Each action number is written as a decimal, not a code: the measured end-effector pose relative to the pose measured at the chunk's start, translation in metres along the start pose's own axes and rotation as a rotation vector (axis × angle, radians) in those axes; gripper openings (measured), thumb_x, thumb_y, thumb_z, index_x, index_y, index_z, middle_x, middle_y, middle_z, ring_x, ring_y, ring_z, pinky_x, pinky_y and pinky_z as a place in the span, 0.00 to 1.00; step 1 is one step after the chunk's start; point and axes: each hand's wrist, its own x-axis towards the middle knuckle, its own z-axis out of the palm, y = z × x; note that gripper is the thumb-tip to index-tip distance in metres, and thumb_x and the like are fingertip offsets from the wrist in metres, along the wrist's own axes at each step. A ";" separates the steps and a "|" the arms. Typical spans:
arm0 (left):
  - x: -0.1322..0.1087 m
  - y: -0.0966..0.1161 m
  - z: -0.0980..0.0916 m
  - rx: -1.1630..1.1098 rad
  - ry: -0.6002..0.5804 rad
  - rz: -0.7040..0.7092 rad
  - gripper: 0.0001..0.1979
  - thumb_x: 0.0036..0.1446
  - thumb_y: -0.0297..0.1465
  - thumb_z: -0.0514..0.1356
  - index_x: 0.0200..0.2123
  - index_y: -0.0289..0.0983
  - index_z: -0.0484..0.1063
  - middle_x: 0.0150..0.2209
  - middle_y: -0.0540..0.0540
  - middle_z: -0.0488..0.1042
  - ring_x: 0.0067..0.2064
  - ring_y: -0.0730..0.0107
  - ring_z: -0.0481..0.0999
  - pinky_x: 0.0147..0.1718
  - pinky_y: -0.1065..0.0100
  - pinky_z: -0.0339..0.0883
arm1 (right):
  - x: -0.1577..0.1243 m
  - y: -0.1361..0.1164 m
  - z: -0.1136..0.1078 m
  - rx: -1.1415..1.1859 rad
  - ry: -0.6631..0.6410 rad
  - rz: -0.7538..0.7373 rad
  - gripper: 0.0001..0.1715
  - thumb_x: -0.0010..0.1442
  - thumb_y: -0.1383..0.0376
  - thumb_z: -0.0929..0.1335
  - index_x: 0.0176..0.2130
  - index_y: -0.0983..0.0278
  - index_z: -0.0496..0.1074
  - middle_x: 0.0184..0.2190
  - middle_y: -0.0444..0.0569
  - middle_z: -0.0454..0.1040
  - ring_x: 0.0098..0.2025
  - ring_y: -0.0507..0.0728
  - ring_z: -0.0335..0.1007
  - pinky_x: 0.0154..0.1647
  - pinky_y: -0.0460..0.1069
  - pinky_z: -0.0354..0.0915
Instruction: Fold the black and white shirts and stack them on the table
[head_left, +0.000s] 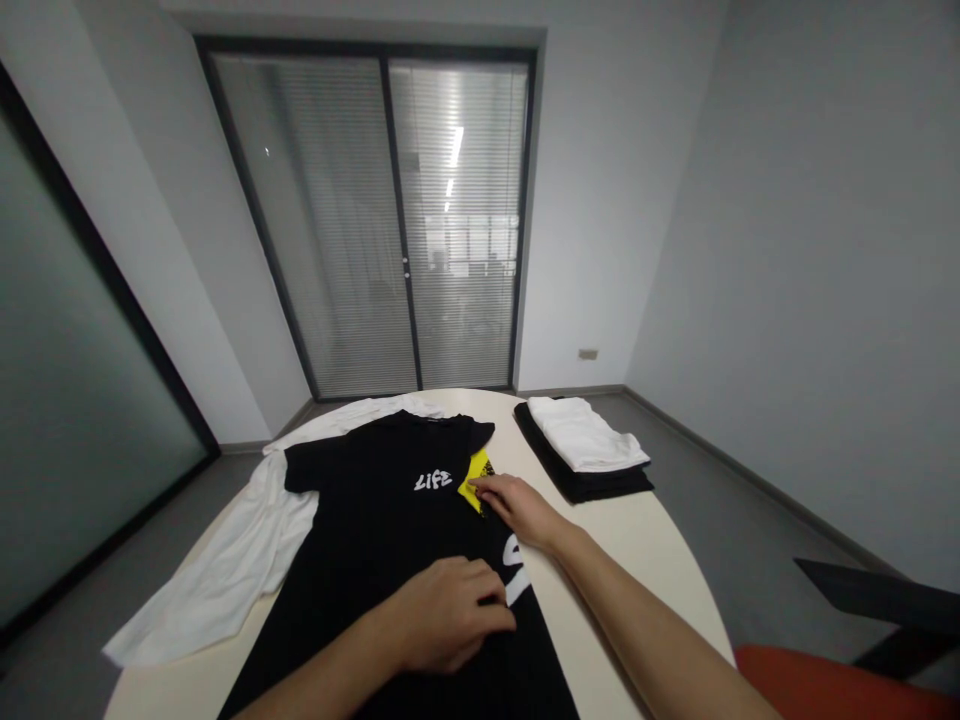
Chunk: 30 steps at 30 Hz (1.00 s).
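A black T-shirt point(375, 530) lies spread over the table, its collar toward the far side. White lettering marks its chest, and a yellow printed patch point(474, 468) and a larger white print point(516, 572) show along its right edge. My right hand point(521, 508) has its thumb and index finger closed on the shirt at the yellow patch. Lower down, my left hand point(454, 612) rests over the shirt with fingers curled in, their tips at the cloth beside the large white print. The left palm and the inner fingers are hidden.
A white garment point(247, 560) lies partly under the shirt, reaching the left edge of the round table point(622, 560). Folded black clothing point(592, 488) with a folded white garment point(585, 432) on top sits at right. A red chair point(825, 685) stands lower right.
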 end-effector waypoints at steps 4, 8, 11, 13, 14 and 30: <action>-0.006 0.005 0.006 -0.089 0.014 -0.030 0.18 0.60 0.30 0.62 0.52 0.49 0.69 0.51 0.52 0.73 0.50 0.66 0.73 0.43 0.65 0.66 | 0.008 0.005 0.002 -0.061 0.000 0.013 0.24 0.70 0.65 0.60 0.62 0.56 0.68 0.48 0.50 0.79 0.48 0.58 0.73 0.52 0.52 0.66; -0.010 0.006 0.016 -0.101 0.064 0.031 0.13 0.64 0.35 0.61 0.52 0.49 0.70 0.52 0.52 0.74 0.51 0.67 0.72 0.43 0.67 0.65 | 0.031 0.001 -0.002 -0.207 -0.083 0.086 0.26 0.69 0.66 0.59 0.63 0.55 0.66 0.45 0.50 0.78 0.45 0.58 0.75 0.48 0.50 0.66; -0.011 0.009 0.022 -0.091 0.100 0.086 0.10 0.67 0.37 0.58 0.51 0.48 0.71 0.51 0.54 0.75 0.49 0.70 0.73 0.39 0.69 0.64 | 0.051 -0.008 -0.005 -0.381 -0.208 0.109 0.23 0.68 0.66 0.60 0.58 0.55 0.72 0.48 0.53 0.77 0.44 0.59 0.76 0.47 0.50 0.65; -0.011 0.011 0.024 -0.094 0.117 0.116 0.10 0.67 0.40 0.58 0.50 0.48 0.71 0.50 0.55 0.76 0.47 0.71 0.74 0.37 0.69 0.63 | 0.061 -0.014 -0.006 -0.468 -0.273 0.124 0.20 0.66 0.66 0.62 0.54 0.56 0.75 0.47 0.52 0.78 0.44 0.60 0.76 0.46 0.50 0.65; -0.010 0.012 0.025 -0.097 0.124 0.130 0.10 0.68 0.41 0.57 0.49 0.48 0.71 0.49 0.56 0.76 0.46 0.72 0.74 0.37 0.68 0.63 | 0.065 -0.017 -0.006 -0.497 -0.282 0.139 0.19 0.65 0.66 0.63 0.52 0.57 0.76 0.45 0.52 0.79 0.44 0.60 0.76 0.46 0.50 0.64; -0.021 0.010 0.033 -0.220 0.044 0.168 0.09 0.65 0.35 0.60 0.33 0.40 0.72 0.30 0.55 0.75 0.30 0.76 0.73 0.24 0.71 0.58 | 0.075 -0.015 0.027 -0.399 -0.105 0.126 0.19 0.68 0.68 0.60 0.55 0.62 0.70 0.47 0.54 0.74 0.50 0.57 0.71 0.50 0.48 0.62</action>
